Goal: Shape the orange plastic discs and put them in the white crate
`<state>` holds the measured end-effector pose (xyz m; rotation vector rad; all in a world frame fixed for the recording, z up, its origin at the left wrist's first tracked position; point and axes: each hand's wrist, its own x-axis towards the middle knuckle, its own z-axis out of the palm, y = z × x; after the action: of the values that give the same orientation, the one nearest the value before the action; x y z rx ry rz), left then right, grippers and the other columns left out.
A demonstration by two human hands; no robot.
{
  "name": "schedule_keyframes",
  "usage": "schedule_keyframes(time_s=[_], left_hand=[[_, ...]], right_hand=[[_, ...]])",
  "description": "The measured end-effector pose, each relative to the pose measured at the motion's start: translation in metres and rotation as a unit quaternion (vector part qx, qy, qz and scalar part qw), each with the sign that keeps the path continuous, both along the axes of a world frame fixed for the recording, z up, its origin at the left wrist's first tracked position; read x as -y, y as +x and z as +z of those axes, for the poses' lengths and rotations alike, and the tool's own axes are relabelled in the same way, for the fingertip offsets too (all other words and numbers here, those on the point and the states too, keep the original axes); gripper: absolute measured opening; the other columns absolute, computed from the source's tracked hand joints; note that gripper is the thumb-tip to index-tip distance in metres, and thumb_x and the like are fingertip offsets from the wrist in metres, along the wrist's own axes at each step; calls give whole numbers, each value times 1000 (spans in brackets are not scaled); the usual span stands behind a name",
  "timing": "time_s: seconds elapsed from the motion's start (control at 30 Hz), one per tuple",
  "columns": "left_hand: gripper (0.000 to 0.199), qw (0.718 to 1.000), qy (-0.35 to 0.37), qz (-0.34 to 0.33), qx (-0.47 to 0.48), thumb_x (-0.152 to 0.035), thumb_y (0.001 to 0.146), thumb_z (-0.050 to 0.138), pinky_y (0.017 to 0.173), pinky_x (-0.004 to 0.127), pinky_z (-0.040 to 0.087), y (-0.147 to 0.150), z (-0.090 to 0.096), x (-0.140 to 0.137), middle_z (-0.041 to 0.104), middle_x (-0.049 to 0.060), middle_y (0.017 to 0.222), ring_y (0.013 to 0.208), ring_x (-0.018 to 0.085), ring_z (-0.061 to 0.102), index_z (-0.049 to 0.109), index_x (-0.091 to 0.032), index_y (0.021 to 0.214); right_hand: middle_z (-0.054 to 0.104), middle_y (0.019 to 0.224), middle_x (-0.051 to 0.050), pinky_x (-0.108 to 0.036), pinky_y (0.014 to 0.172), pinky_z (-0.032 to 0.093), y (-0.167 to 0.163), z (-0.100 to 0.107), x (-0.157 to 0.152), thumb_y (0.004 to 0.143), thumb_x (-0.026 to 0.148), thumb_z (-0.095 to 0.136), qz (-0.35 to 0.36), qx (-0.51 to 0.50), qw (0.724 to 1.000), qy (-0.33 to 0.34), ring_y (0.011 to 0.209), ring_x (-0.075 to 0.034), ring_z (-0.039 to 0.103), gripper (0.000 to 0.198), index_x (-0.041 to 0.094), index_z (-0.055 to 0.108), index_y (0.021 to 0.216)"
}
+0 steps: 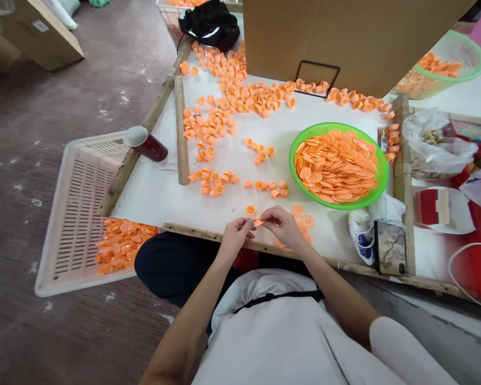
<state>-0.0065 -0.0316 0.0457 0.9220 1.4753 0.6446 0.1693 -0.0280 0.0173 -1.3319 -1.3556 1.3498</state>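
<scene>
At the table's front edge, my left hand [237, 235] and my right hand [282, 225] meet with their fingertips closed on a small orange plastic piece [258, 222]. Fingers cover part of it, so its full shape is hidden. Just beyond stands a single orange cup-shaped piece [250, 210]. Beside my right hand lie flat orange discs [308, 221], a few of them partly under the wrist. A bright green bowl [292, 160] heaped with orange discs [336, 166] sits to the right. Small orange cups [218, 188] are scattered over the white tabletop farther away.
Wooden strips [181, 131] border the table. A maroon mug [154, 147] lies tipped at left, above a white crate [80, 155] holding orange parts. A cardboard box [324, 43] stands at the back. A phone [390, 247] rests at right, near a plastic bag [436, 144].
</scene>
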Motion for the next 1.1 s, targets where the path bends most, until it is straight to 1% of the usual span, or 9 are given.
schedule_keyframes(time_s=[0.1, 0.2, 0.3, 0.37, 0.47, 0.57, 0.7, 0.93, 1.1], left_hand=[[38, 995, -33, 45, 83, -43, 70, 74, 59, 22, 54, 3, -2, -1, 67, 4, 75, 59, 11, 61, 67, -11, 91], [36, 995, -9, 57, 77, -37, 67, 77, 63, 24, 56, 6, -5, -2, 67, 3, 75, 61, 11, 62, 66, -11, 90], [30, 998, 34, 42, 24, -35, 71, 75, 62, 24, 56, 8, -12, -4, 67, 4, 79, 63, 12, 63, 66, -12, 88], [27, 998, 50, 28, -10, -36, 73, 73, 61, 25, 56, 10, -20, -7, 67, 4, 81, 64, 13, 64, 66, -13, 86], [25, 998, 51, 8, -39, -36, 74, 72, 62, 27, 57, 9, -32, -13, 67, 5, 78, 64, 14, 65, 66, -14, 83], [23, 999, 25, 0, -35, -34, 73, 73, 65, 29, 58, 6, -39, -18, 68, 6, 77, 68, 17, 66, 67, -14, 84], [18, 999, -11, -25, -31, -29, 76, 71, 68, 31, 59, 3, -41, -23, 69, 6, 76, 70, 17, 67, 67, -13, 83], [14, 994, -50, -65, -67, -23, 77, 69, 59, 29, 58, 3, -42, -36, 67, 3, 68, 61, 17, 67, 60, -14, 73], [13, 994, -50, -74, -63, -24, 78, 68, 58, 28, 57, 2, -42, -34, 68, 4, 70, 60, 16, 67, 60, -14, 76]], right_hand=[[65, 96, -6, -32, 82, 53, -6, 6, 2, 82, 32, 63, 45, -43, 998, 2, 92, -18, 63, 13, 21, 66, 88], [65, 93, -4, -31, 76, 53, -11, 1, 1, 80, 33, 64, 2, -34, 999, -39, 82, -16, 64, 16, 20, 62, 90], [66, 92, -3, -29, 70, 52, -15, -11, -3, 78, 29, 64, -29, 27, 996, -75, 75, -14, 63, 16, 19, 60, 90], [67, 87, -2, -28, 69, 51, -17, -17, -7, 77, 27, 63, -28, 52, 995, -76, 74, -14, 62, 12, 19, 60, 86], [68, 83, -2, -27, 68, 50, -18, -20, -14, 79, 26, 61, -7, 70, 995, -70, 74, -14, 62, 9, 18, 61, 84], [69, 84, -3, -27, 68, 49, -16, -21, -17, 81, 29, 60, 19, 76, 994, -78, 74, -14, 63, 12, 18, 62, 87], [69, 79, -2, -25, 64, 47, -14, -24, -19, 82, 33, 60, 44, 97, 989, -102, 69, -14, 62, 15, 19, 64, 85], [67, 73, -1, -24, 56, 38, -15, -25, -36, 78, 29, 63, 89, 194, 969, -125, 65, -14, 58, 11, 19, 60, 73], [65, 74, 0, -23, 59, 39, -8, -18, -39, 80, 29, 61, 135, 162, 972, -106, 65, -13, 55, 12, 19, 59, 77]])
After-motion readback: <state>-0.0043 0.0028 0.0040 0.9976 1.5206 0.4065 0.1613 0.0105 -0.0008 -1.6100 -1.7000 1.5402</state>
